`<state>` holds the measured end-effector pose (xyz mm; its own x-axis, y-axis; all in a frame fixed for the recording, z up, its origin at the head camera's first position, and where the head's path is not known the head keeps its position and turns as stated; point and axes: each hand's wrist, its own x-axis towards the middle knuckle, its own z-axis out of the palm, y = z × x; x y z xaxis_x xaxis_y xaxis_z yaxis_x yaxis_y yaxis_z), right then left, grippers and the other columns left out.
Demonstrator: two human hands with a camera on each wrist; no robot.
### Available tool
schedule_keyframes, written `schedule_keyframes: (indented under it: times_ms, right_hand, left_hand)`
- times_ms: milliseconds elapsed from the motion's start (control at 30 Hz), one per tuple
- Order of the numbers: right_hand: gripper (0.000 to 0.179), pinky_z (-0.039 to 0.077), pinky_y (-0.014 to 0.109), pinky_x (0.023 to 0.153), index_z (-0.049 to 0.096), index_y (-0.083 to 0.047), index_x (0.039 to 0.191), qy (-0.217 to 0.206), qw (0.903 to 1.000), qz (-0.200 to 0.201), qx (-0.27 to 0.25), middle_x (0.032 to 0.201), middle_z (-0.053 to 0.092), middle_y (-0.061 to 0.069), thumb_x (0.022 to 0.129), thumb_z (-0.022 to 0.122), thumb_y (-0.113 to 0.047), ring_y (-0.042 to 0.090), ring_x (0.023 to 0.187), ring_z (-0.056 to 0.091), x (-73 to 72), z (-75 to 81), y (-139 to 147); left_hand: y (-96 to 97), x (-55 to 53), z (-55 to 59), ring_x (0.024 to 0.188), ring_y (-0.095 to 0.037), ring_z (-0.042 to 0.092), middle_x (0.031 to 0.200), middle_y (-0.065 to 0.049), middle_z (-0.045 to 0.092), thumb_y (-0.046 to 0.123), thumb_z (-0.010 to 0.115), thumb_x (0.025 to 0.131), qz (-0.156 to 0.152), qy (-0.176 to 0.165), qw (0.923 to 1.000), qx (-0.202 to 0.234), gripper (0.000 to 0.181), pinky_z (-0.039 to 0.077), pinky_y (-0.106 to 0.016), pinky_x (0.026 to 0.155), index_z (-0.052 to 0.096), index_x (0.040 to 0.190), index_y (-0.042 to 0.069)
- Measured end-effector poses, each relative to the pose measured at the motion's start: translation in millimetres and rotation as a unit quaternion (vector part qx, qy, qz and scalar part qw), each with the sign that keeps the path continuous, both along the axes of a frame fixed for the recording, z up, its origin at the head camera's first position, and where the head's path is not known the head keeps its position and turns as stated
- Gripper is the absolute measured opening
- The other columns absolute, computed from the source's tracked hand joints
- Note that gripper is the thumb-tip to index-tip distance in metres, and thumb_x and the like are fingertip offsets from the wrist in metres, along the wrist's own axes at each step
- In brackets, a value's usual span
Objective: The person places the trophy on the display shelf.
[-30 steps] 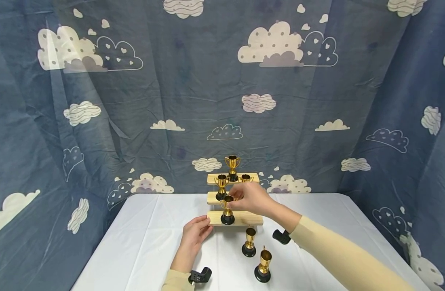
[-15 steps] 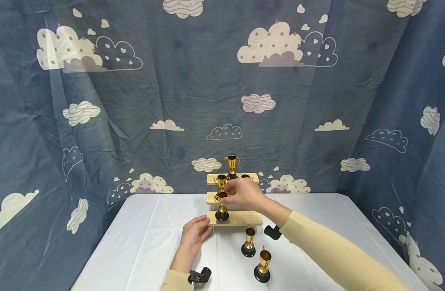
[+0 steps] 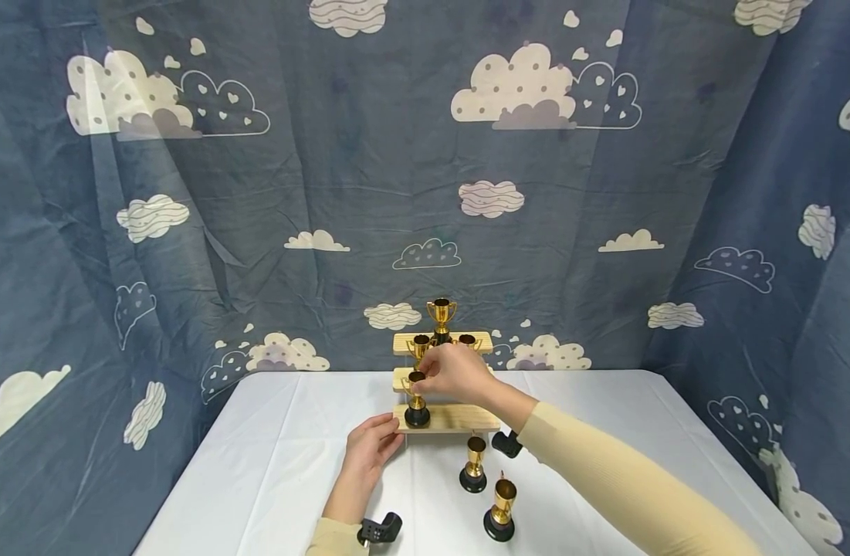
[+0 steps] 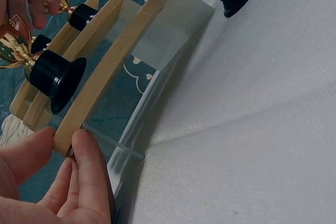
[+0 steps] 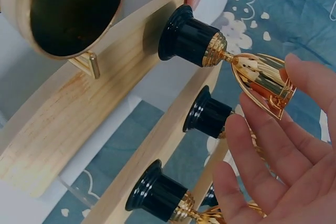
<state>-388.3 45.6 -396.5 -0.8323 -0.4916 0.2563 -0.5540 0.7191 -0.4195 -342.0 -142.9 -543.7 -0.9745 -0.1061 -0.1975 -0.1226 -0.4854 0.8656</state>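
Note:
My right hand (image 3: pixel 459 376) pinches a small gold trophy (image 3: pixel 417 398) by its cup, thumb on one side and fingers on the other. The trophy's black base (image 5: pixel 185 38) is at the left end of the lowest wooden shelf (image 3: pixel 459 418); whether it bears fully on the wood I cannot tell. My left hand (image 3: pixel 369 448) holds that shelf's left end, with the thumb (image 4: pixel 26 153) on one face and fingers on the other. Behind, a trophy (image 3: pixel 441 315) stands on the top shelf, and two more, partly hidden by my right hand, stand on the middle shelf (image 5: pixel 163 148).
Two further trophies, a nearer one (image 3: pixel 500 511) and a farther one (image 3: pixel 474 465), stand upright on the white tablecloth (image 3: pixel 299 463) in front of the stand. A dark blue cloud-print curtain (image 3: pixel 369 170) hangs behind and at both sides. Clear supports (image 4: pixel 115 142) carry the shelves.
My right hand has shifted left with the trophy, from near the lowest shelf's middle to its left end. My left hand keeps its hold on the shelf.

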Motion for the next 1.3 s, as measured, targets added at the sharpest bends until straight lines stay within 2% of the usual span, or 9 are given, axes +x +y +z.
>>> schedule_keyframes:
  times_ms: [200, 400, 600, 833, 1033, 1300]
  right_hand:
    - [0.03, 0.055, 0.03, 0.066, 0.076, -0.024, 0.092, -0.003, 0.9999, -0.01, 0.0, 0.079, 0.068, -0.016, 0.075, 0.087, -0.045, 0.004, 0.074, 0.062, -1.3, 1.2, -3]
    - [0.032, 0.054, 0.032, 0.07, 0.077, -0.022, 0.095, -0.002, 0.9999, -0.013, 0.0, 0.08, 0.068, -0.016, 0.075, 0.087, -0.045, 0.004, 0.074, 0.062, -1.5, -1.5, -8]
    - [0.032, 0.054, 0.029, 0.065, 0.075, -0.021, 0.093, -0.009, 0.9999, -0.009, 0.004, 0.08, 0.068, -0.013, 0.075, 0.088, -0.045, 0.005, 0.074, 0.062, -1.3, -7.5, -10]
    - [0.032, 0.054, 0.03, 0.065, 0.074, -0.022, 0.091, -0.015, 0.9998, -0.013, -0.003, 0.078, 0.067, -0.014, 0.073, 0.089, -0.045, 0.005, 0.073, 0.062, -2.3, -11.0, -13]
    - [0.031, 0.051, 0.028, 0.06, 0.075, -0.022, 0.091, 0.005, 0.9999, -0.005, 0.008, 0.079, 0.065, -0.013, 0.073, 0.089, -0.042, 0.006, 0.072, 0.058, -3.2, -15.3, -13]
    - [0.028, 0.05, 0.026, 0.058, 0.075, -0.02, 0.092, 0.026, 0.9996, 0.006, 0.012, 0.078, 0.065, -0.012, 0.074, 0.09, -0.036, 0.005, 0.068, 0.056, -2.6, -19.2, -9]
  left_hand:
    - [0.2, -0.3, -0.5, 0.089, -0.018, 0.068, 0.107, -0.017, 0.065, 0.0, 0.069, 0.092, 0.0, 0.001, 1.0, -0.002, 0.042, 0.06, -0.031, 0.088, 0.054, 0.129, -0.013]
    - [-0.2, -0.2, -1.1, 0.089, -0.018, 0.068, 0.108, -0.017, 0.065, -0.001, 0.069, 0.092, 0.001, 0.0, 1.0, 0.002, 0.042, 0.06, -0.03, 0.088, 0.054, 0.129, -0.013]
    - [-0.2, -0.8, -1.9, 0.09, -0.018, 0.067, 0.109, -0.018, 0.065, 0.0, 0.069, 0.092, -0.002, 0.001, 1.0, 0.0, 0.042, 0.06, -0.03, 0.088, 0.054, 0.129, -0.013]
    - [-0.8, -1.2, -2.1, 0.09, -0.018, 0.067, 0.111, -0.018, 0.064, -0.001, 0.069, 0.092, 0.0, 0.003, 1.0, 0.004, 0.043, 0.06, -0.03, 0.088, 0.054, 0.13, -0.014]
    - [-1.8, -0.7, -2.9, 0.092, -0.018, 0.067, 0.113, -0.018, 0.063, -0.001, 0.069, 0.092, -0.003, 0.006, 1.0, 0.006, 0.044, 0.059, -0.03, 0.089, 0.053, 0.131, -0.014]
    - [0.3, -1.8, -1.2, 0.092, -0.02, 0.067, 0.112, -0.019, 0.064, 0.0, 0.071, 0.091, 0.003, -0.006, 1.0, 0.0, 0.043, 0.06, -0.031, 0.088, 0.055, 0.129, -0.012]
